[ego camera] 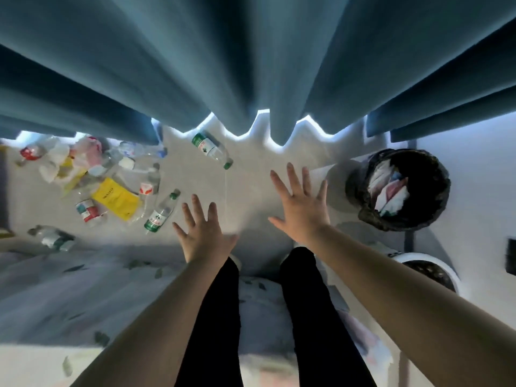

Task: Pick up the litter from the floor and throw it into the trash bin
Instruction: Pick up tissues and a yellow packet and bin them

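Note:
Litter lies scattered on the pale floor at the left: a clear bottle with a green label (161, 213), another green-capped bottle (212, 148) near the curtain, a yellow packet (115, 198), a red-labelled bottle (88, 211) and several crumpled wrappers and bags (81, 157). A dark round trash bin (399, 188) lined with a black bag stands at the right, holding white and pink rubbish. My left hand (202, 236) is spread flat over the floor just right of the nearer green-labelled bottle, holding nothing. My right hand (303, 205) is also spread and empty, left of the bin.
Blue-grey curtains (251, 65) hang along the far side, down to the floor. My black-clad legs (307, 317) stand below the hands. A bed with patterned bedding (69, 289) fills the lower left. A second round white-rimmed container (435, 272) sits at the lower right.

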Demonstrator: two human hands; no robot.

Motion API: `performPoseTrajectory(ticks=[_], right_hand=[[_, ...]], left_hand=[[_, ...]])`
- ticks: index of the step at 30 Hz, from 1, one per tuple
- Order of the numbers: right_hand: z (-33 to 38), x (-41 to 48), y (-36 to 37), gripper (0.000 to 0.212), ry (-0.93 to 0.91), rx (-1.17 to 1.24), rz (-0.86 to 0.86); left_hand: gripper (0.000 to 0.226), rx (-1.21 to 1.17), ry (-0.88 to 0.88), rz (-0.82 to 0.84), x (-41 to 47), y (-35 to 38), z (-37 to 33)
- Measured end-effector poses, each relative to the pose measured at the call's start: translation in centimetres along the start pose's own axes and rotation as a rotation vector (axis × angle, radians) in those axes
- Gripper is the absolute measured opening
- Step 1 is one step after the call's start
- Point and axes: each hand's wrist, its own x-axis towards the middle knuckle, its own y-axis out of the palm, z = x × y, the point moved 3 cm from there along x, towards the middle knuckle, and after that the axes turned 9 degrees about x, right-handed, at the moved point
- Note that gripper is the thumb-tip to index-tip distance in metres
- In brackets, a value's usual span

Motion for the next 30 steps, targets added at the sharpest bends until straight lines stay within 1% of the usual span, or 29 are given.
performPoseTrajectory(ticks=[4, 10, 14, 17, 22, 26, 30], right_hand=[[7.8, 1.9, 2.1, 0.101, -0.07, -0.097, 0.053], [20.1, 4.0, 4.8, 0.1, -0.079, -0.191, 0.138], [27.6, 6.1, 6.5, 0.099, -0.087, -0.206, 0.17], [32.5, 7.9, 7.1, 0.1, -0.129, -0.217, 0.185], [37.7, 10.4, 8.5, 0.1, -0.181, -0.245, 0.217], [40.0, 12.8, 9.7, 0.1, -0.19, -0.262, 0.317], [43.1, 16.9, 11.6, 0.099, -0.235, -0.249, 0.425]], left_hand=[[0.091, -0.112, -0.072, 0.03, 1.3, 2.0, 7.1], [0.094, -0.192, -0.143, 0.021, 3.4, 3.7, 20.0], [0.094, -0.231, -0.202, 0.011, 5.2, 5.1, 28.8], [0.094, -0.28, -0.257, 0.041, 6.2, 6.6, 33.7], [0.093, -0.433, -0.381, 0.134, 6.5, 9.6, 38.2], [0.099, -0.62, -0.527, 0.225, 7.1, 11.9, 40.3], [0.099, -0.708, -0.619, 0.299, 9.4, 14.2, 42.4]])
